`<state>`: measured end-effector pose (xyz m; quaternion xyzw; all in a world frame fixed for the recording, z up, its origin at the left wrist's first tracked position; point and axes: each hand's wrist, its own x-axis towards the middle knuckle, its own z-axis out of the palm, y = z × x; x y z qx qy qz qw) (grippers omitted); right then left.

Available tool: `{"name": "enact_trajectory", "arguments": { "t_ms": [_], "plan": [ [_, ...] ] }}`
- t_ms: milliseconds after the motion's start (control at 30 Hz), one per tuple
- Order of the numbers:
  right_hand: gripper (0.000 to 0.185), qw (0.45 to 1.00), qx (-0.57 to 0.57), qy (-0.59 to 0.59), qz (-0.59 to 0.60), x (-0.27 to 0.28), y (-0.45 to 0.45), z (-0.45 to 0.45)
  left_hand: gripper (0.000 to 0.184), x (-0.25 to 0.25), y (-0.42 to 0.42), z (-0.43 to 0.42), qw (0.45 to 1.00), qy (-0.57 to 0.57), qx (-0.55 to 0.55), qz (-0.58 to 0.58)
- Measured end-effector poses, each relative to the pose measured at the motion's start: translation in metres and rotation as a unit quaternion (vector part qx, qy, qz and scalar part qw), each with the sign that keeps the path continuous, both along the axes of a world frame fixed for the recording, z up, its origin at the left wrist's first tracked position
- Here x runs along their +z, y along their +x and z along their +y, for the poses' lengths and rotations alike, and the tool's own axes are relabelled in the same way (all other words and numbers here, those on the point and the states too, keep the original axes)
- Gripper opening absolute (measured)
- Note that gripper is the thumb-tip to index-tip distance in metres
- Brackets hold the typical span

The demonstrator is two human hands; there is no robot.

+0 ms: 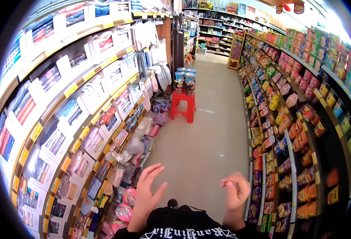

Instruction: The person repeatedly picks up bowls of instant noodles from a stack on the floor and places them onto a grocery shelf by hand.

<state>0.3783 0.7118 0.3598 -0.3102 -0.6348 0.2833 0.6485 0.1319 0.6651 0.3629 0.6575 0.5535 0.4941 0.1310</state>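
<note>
My left hand (pixel 147 194) is raised in front of my body at the lower middle, its fingers apart and nothing between them. To its left are pink wrapped packages (pixel 123 212) low by the left shelves. My right hand (pixel 237 191) is held up at the lower right, with its fingers curled and thumb near the fingertips; whether anything small is in it cannot be made out. Bare floor shows between the two hands, and neither touches the shelves. The black top with white lettering (pixel 189 232) is below them.
Shelves of boxed folded textiles (pixel 66 111) line the left side. Packed snack and noodle shelves (pixel 299 135) run along the right. A red stool (pixel 183 106) holding stacked tubs (pixel 184 79) stands ahead in the aisle (pixel 207 139), by the left shelves.
</note>
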Motion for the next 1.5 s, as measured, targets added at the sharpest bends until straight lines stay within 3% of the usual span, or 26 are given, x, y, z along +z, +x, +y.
{"name": "enact_trajectory", "arguments": {
  "t_ms": [100,333,600,900,1033,1200,1500],
  "plan": [
    [0.006,0.998,-0.056,-0.036,0.008,-0.006,-0.019,0.043,0.043,-0.005,-0.023,0.04,1.0,-0.011,-0.003,0.006],
    [0.005,0.992,-0.027,-0.12,-0.01,-0.023,-0.057,0.13,0.042,-0.014,-0.052,0.113,0.996,-0.09,-0.01,-0.025],
    [0.005,0.992,0.04,-0.071,-0.094,-0.033,-0.078,0.261,0.041,-0.028,-0.06,0.21,0.991,-0.096,0.084,-0.03],
    [0.006,0.996,0.036,0.001,-0.087,0.005,-0.029,0.427,0.042,0.001,-0.019,0.367,0.995,-0.021,0.1,-0.003],
    [0.005,0.995,0.019,-0.003,-0.098,-0.007,-0.007,0.471,0.041,-0.014,0.001,0.429,0.997,-0.051,0.051,-0.041],
    [0.003,0.991,-0.044,-0.117,-0.057,-0.037,0.021,0.52,0.04,-0.027,0.015,0.509,0.995,-0.095,-0.01,0.005],
    [0.002,0.972,-0.171,-0.142,-0.081,-0.049,0.049,0.649,0.04,-0.049,0.034,0.7,0.988,-0.105,-0.112,0.001]
  ]
}}
